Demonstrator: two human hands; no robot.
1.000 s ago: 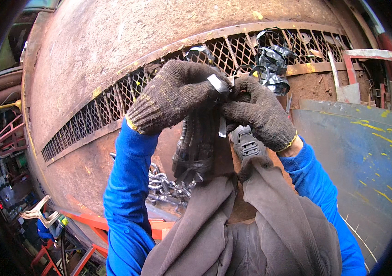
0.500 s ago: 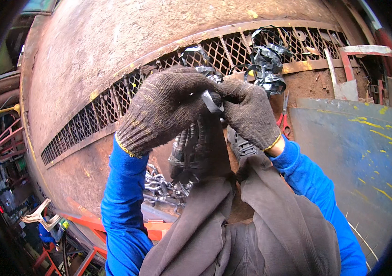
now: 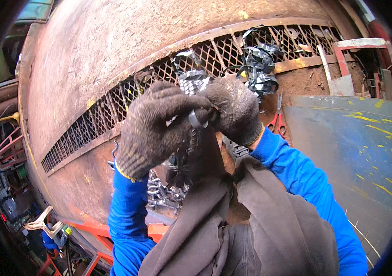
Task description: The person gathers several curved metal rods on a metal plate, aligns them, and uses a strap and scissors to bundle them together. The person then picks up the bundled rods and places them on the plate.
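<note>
Both hands wear dark knitted work gloves with yellow cuff edges and meet in front of my knees. My left hand point(image 3: 156, 126) is closed, with a short shiny dark strip point(image 3: 197, 120), tape-like, pinched at its fingertips. My right hand point(image 3: 236, 110) is closed against the left fingertips; whatever it grips is hidden by the glove. Behind the hands lies a silvery crumpled strip bundle point(image 3: 192, 83) on the grating. Below my left hand, beside my leg, is a heap of shiny metal pieces point(image 3: 162, 193), partly covered by my sleeve and trousers.
A metal mesh grating point(image 3: 101, 120) crosses the rusty floor point(image 3: 85, 60). Crumpled black shiny strips point(image 3: 261, 69) lie on its right part. Red-handled scissors point(image 3: 277, 123) rest near my right forearm, beside a blue-grey metal sheet point(image 3: 343, 152). Orange metal framing point(image 3: 99, 228) stands at lower left.
Both hands have come lower and a little to the left, still pressed together. The shiny strip has moved with them, and more of the silvery bundle behind shows.
</note>
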